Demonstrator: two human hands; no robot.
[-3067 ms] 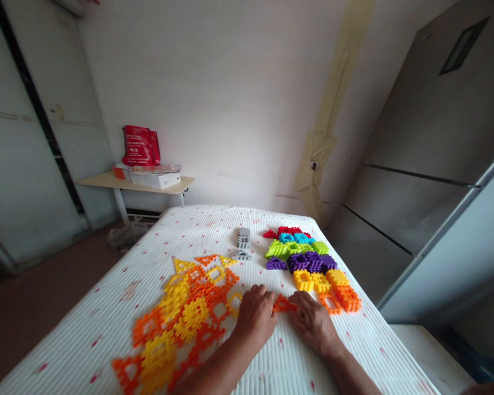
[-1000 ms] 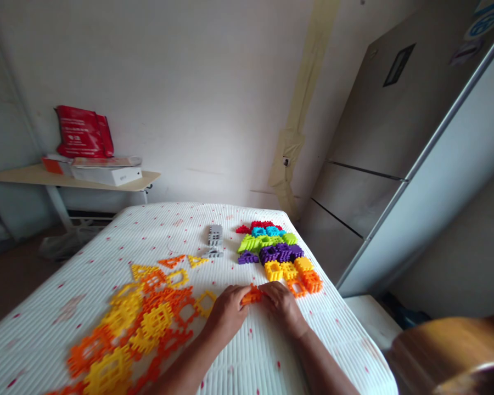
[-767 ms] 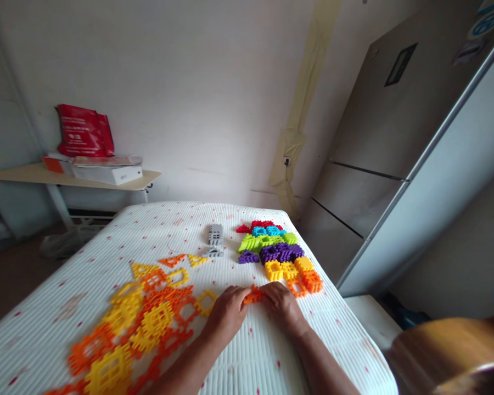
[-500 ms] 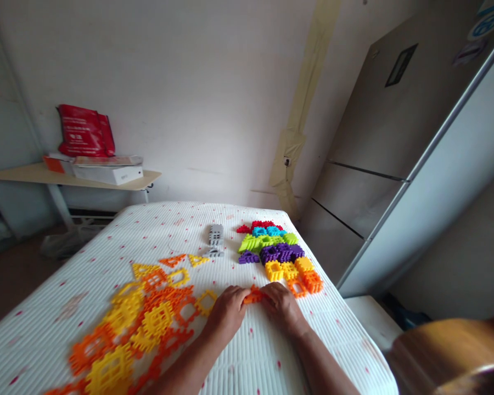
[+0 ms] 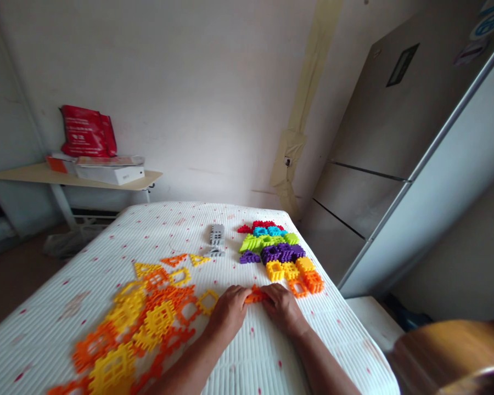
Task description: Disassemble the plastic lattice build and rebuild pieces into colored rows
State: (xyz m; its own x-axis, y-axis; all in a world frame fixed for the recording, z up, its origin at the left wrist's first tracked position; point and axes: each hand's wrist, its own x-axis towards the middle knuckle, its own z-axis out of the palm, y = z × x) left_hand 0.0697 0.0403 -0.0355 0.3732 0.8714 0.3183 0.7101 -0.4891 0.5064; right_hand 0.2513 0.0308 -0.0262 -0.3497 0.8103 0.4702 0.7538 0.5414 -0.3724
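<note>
Between my two hands is an orange triangular building block [image 5: 254, 295], low over the padded cover. My left hand [image 5: 231, 308] pinches its left end, and my right hand [image 5: 283, 308] grips its right end; the fingertips are partly hidden. Loose orange and yellow building blocks [image 5: 158, 318] lie scattered to the left of my left hand, with a yellow square frame [image 5: 208, 302] closest to it. Just beyond my right hand are sorted stacks: orange blocks [image 5: 313, 281], yellow blocks [image 5: 275, 270], purple blocks [image 5: 282, 253], lime green blocks [image 5: 263, 242], blue blocks [image 5: 267, 231] and red blocks [image 5: 267, 224].
Grey blocks [image 5: 217, 236] lie in a column near the middle of the white dotted cover [image 5: 164, 230]. A side table [image 5: 20, 174] with a red bag [image 5: 86, 131] and boxes stands at the back left. At right are a fridge [image 5: 366, 164] and a brown rounded object [image 5: 448, 351].
The view has swung right since the earliest frame, bringing the brown rounded object in. The orange triangular block stays between both hands, which have hardly moved over the last second.
</note>
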